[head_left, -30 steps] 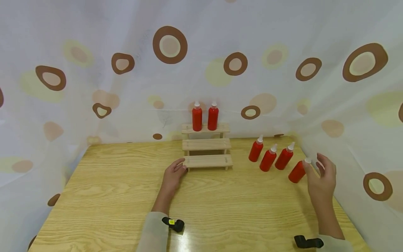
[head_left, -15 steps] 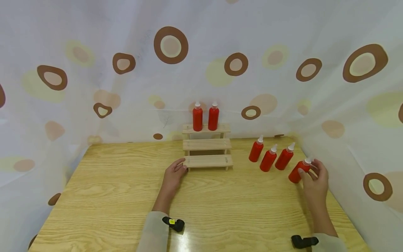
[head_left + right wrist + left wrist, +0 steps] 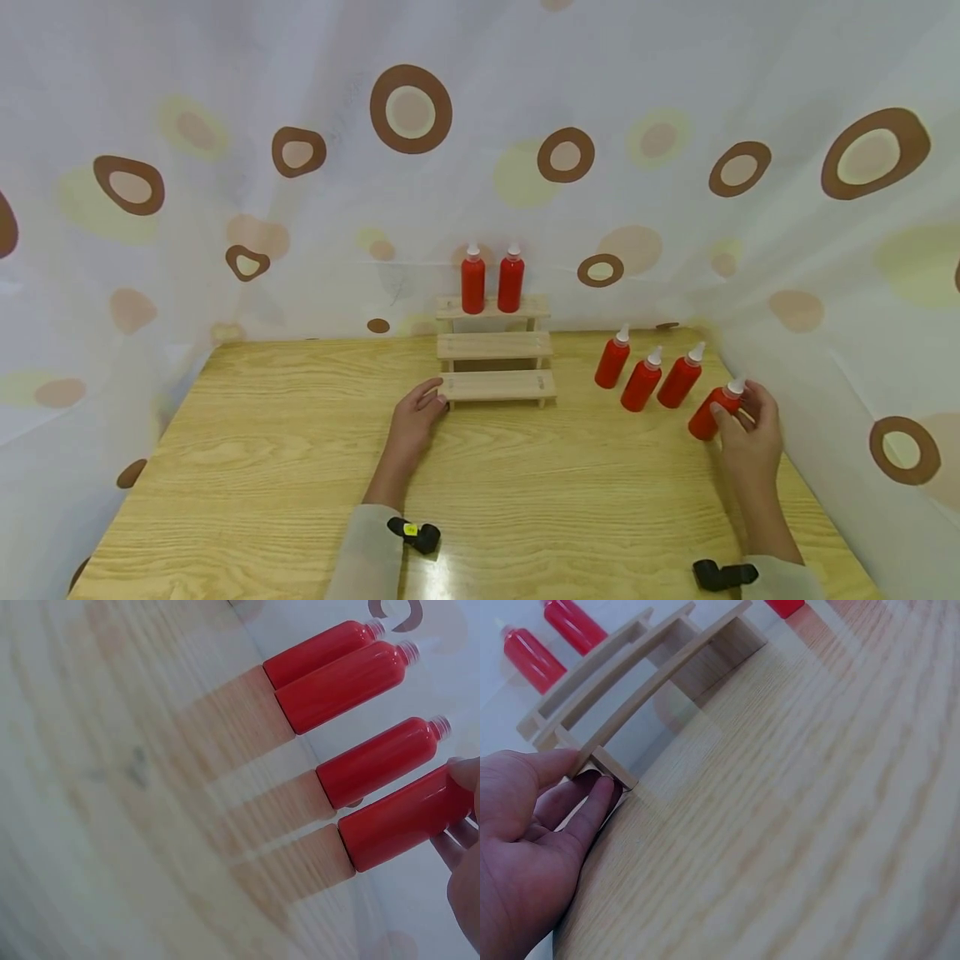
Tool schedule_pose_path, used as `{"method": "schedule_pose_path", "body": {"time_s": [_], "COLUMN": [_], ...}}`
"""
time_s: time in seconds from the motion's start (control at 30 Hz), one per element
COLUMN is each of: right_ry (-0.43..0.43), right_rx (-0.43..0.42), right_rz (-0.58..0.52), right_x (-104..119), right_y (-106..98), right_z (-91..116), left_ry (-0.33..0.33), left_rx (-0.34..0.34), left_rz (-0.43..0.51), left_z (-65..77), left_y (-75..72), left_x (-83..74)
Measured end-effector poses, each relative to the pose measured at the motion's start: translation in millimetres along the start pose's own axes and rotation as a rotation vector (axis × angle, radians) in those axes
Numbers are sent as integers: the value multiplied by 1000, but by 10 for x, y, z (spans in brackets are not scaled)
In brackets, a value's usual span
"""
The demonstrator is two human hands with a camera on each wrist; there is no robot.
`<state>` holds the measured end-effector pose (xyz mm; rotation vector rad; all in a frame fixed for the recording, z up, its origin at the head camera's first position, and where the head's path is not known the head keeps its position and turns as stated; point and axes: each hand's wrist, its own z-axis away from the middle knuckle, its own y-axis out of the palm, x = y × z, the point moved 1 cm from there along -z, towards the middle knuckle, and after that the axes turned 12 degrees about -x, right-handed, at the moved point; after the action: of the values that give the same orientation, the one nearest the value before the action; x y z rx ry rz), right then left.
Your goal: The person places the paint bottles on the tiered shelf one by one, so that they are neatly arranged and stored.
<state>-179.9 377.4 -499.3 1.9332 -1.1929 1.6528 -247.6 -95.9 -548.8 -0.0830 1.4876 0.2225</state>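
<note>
Near the right side of the table my right hand [image 3: 752, 433] grips the nearest red squeeze bottle [image 3: 712, 414] by its upper body, thumb on one side and fingers behind. In the right wrist view this bottle [image 3: 401, 825] stands with its base at the tabletop. My left hand [image 3: 415, 417] holds the left front corner of a three-step wooden rack [image 3: 497, 385]. In the left wrist view, fingertips [image 3: 604, 787] sit at the end of its lowest step and its leg. Two red bottles with white tips, a left one [image 3: 472, 285] and a right one [image 3: 511, 284], stand on the top step.
Three more red bottles stand beside the gripped one: a left bottle [image 3: 612, 362], a middle bottle [image 3: 641, 385] and a right bottle [image 3: 680, 382]. A patterned white sheet [image 3: 337, 208] hangs behind and at the sides of the wooden table [image 3: 285, 467].
My right hand has moved left onto the nearest bottle and closed its fingers round it. The left hand has stayed at the rack's corner, and the bottles have not moved.
</note>
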Motion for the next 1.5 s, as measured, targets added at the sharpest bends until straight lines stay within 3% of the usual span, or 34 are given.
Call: {"method": "schedule_pose_path", "body": {"time_s": [0.4, 0.6, 0.87, 1.0, 1.23, 1.5], "right_ry": [-57, -143, -158, -160, -257, -277], "right_rx": [12, 27, 164, 245, 351, 458], "right_rz": [-74, -152, -339, -335, -284, -248], "right_x": [184, 383, 771, 922, 1091, 1246], "right_y": [-4, -6, 59, 165, 449, 827], "right_z": [91, 186, 331, 390, 477, 563], "left_ry": [-7, -14, -7, -3, -6, 4], "left_rx": [20, 22, 19, 21, 27, 21], "left_rz": [9, 15, 3, 14, 14, 0], "left_z": [8, 2, 21, 34, 0, 0], "left_y": [-11, -6, -3, -1, -20, -13], "left_x": [5, 3, -18, -36, -18, -15]}}
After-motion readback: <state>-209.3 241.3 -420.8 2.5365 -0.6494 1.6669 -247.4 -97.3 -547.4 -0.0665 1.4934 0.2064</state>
